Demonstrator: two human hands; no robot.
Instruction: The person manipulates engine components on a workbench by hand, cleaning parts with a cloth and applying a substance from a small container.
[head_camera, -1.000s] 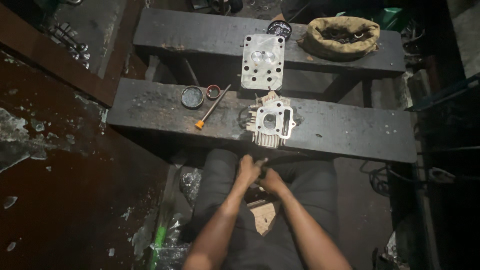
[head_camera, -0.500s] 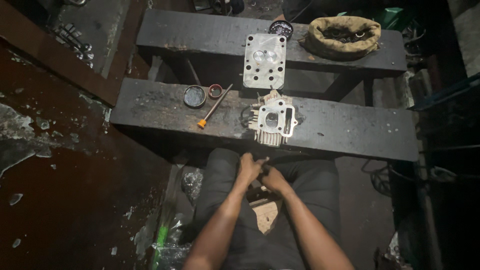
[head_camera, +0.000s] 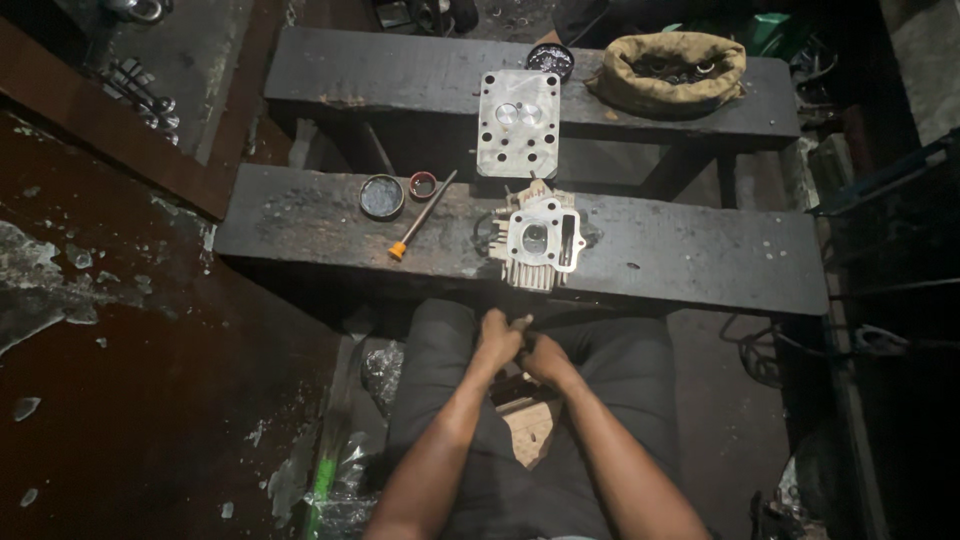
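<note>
Nearest the camera, both forearms reach forward over the lap. The left hand (head_camera: 497, 338) and right hand (head_camera: 543, 357) meet just above the knees, touching each other, fingers curled inward around a small part (head_camera: 522, 322) that shows only as a pale speck at the left fingertips; what the part is cannot be told. Just beyond the hands, on the near dark plank (head_camera: 700, 260), stands a finned cylinder head (head_camera: 537, 240). Left of it on the same plank lie an orange-tipped rod tool (head_camera: 422, 216), a small red ring (head_camera: 423, 185) and a round tin (head_camera: 381, 196). On the far plank (head_camera: 400, 75) rest a flat metal plate with holes (head_camera: 518, 124) and a burlap sack (head_camera: 672, 68).
</note>
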